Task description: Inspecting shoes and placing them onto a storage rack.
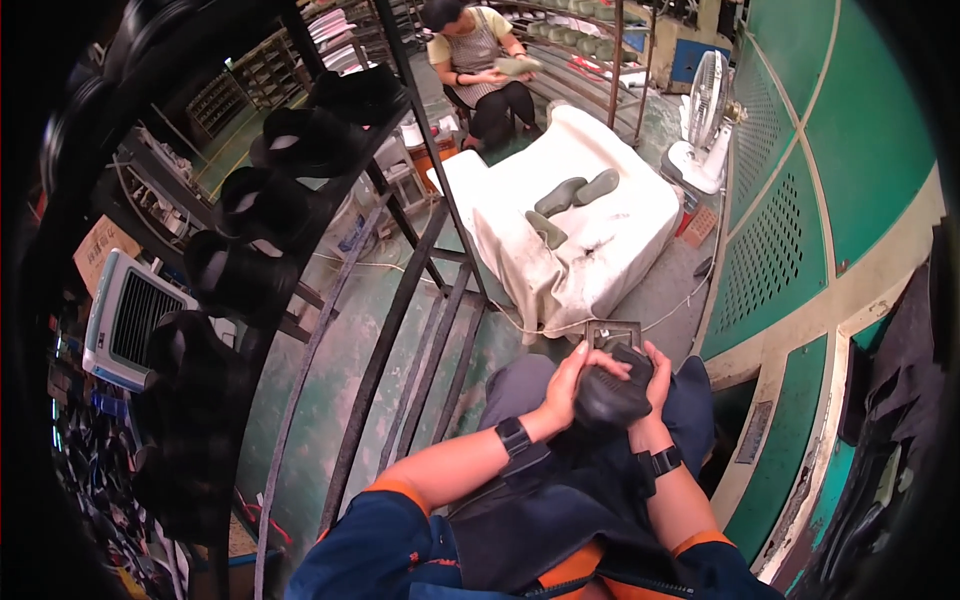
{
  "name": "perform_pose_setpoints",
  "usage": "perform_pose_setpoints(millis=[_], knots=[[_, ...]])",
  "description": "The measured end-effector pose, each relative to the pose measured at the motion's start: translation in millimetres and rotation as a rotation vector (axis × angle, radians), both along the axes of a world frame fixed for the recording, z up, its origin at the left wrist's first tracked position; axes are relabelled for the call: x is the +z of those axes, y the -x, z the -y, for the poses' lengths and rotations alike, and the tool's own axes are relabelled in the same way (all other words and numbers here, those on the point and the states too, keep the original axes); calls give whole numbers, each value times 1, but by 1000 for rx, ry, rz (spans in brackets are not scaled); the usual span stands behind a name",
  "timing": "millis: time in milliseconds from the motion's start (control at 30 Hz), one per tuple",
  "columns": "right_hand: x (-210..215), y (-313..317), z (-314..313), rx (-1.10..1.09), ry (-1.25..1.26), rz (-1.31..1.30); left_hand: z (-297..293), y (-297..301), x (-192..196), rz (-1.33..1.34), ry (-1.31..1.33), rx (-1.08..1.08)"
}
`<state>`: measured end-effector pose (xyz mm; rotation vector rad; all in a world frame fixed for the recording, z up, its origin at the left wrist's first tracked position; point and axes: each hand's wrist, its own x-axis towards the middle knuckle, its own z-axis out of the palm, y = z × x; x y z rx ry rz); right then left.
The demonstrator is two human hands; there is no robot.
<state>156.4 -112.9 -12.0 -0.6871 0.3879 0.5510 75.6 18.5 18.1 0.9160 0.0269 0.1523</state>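
Observation:
Over my lap, both hands hold a black shoe [612,395]. My left hand [570,390] wraps its left side, with fingers reaching over the top. My right hand [655,385] grips the right side. The far end of the shoe lies against a small dark square frame [628,328] beyond my knees; how they meet is hard to make out. Ahead, a table draped in a white cloth [515,215] bears several olive-green shoe-shaped pieces [560,197].
To my left stands a dark metal rack [350,350] with black shoes [290,140] along it. Green perforated panels [765,250] rise on the right, near a white fan [708,110]. Past the table a seated person [485,60] holds a pale green piece. A cord [510,318] crosses the floor.

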Motion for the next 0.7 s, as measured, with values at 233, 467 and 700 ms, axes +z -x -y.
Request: perform_pose_setpoints(millis=[233,467,700], knots=[[-15,6,3,-33,166,169,7,27,-1,148,-180,88],[15,19,2,-38,142,365,0,33,19,438,-188,129],[57,46,7,-59,140,556,-1,92,44,-47,-145,55]])
